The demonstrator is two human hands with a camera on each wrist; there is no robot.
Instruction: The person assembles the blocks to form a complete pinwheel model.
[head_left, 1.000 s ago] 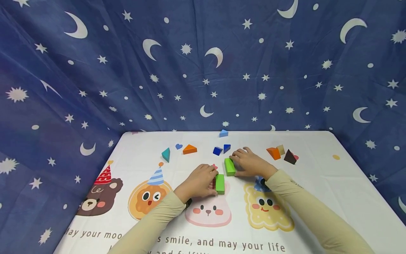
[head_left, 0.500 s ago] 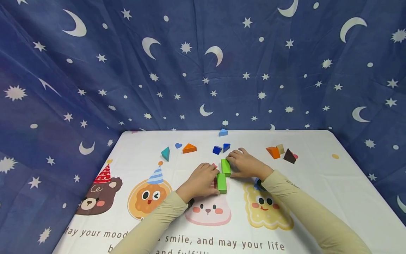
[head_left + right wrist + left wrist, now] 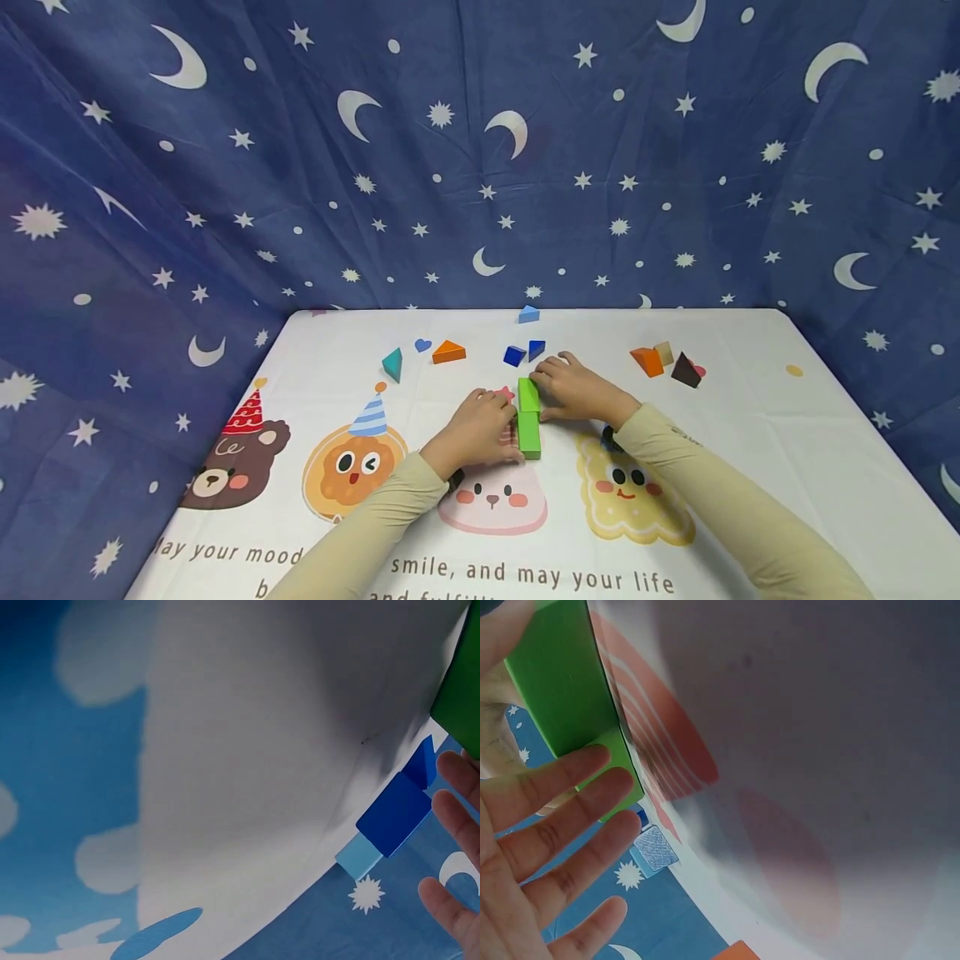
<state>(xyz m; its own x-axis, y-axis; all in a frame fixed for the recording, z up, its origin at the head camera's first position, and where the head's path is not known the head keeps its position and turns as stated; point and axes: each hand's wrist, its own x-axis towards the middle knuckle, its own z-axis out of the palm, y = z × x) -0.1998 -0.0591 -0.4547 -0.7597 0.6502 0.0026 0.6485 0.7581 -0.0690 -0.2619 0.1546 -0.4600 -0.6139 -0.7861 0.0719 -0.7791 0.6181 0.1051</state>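
Note:
Two green rectangular blocks lie end to end on the white tablecloth, touching, in the head view. My left hand (image 3: 480,427) holds the nearer green block (image 3: 528,439) from the left, thumb at its near end and fingers towards its far end. From the right, my right hand (image 3: 579,392) holds the farther green block (image 3: 528,395), thumb near its close end and fingers at its far end. The left wrist view shows the nearer block (image 3: 564,682) large, with the left fingertips by the join. Only a corner of green block (image 3: 461,697) shows in the right wrist view.
Behind the hands lie two dark blue blocks (image 3: 514,356) and a light blue triangle (image 3: 528,314). A teal triangle (image 3: 392,365) and an orange triangle (image 3: 448,352) lie left. Right are an orange block (image 3: 647,362), a tan block (image 3: 663,353) and a dark brown block (image 3: 686,370).
The farther green block has moved left with my right hand, and the nearer one slightly right with my left hand. The gap between them has closed and they now line up.

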